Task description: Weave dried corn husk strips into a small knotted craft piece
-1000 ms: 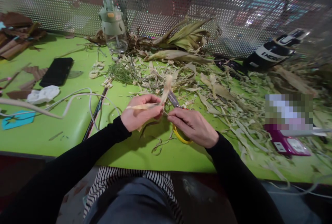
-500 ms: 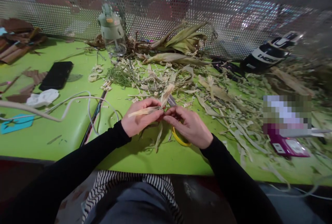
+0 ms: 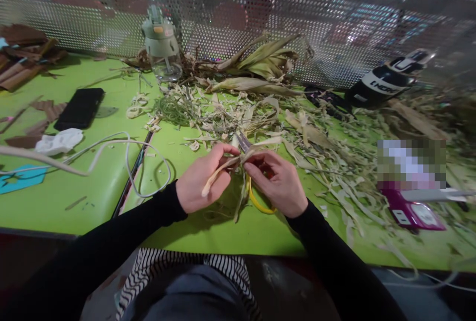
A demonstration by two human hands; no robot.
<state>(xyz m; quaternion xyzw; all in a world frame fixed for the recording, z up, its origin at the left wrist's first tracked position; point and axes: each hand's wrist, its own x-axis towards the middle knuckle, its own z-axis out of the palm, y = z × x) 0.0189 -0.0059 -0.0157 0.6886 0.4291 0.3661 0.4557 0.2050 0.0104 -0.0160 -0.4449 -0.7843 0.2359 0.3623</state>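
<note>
Between my hands is a small piece of dried corn husk [image 3: 256,148], with pale strips sticking out to the left, right and below. My left hand [image 3: 206,178] is closed on it, and one strip lies across the fingers. From the other side, my right hand [image 3: 277,180] pinches the husk at its middle. Scissors with yellow handles [image 3: 260,206] lie on the green table beneath the hands, their blades pointing away from me. My fingers hide part of the scissors and the centre of the husk piece.
Husk scraps [image 3: 219,113] cover the table ahead and right, with larger husks [image 3: 267,61] behind. Around them are a clear bottle [image 3: 163,48], a black bottle [image 3: 383,80], a phone [image 3: 80,108], a white cable [image 3: 128,162] and a magenta device [image 3: 416,214]. A perforated metal screen [image 3: 223,9] stands at the back.
The husk piece has turned: a strip that stood up now points right, and the one over my left hand slants downward. Both hands keep hold of it, slightly lower.
</note>
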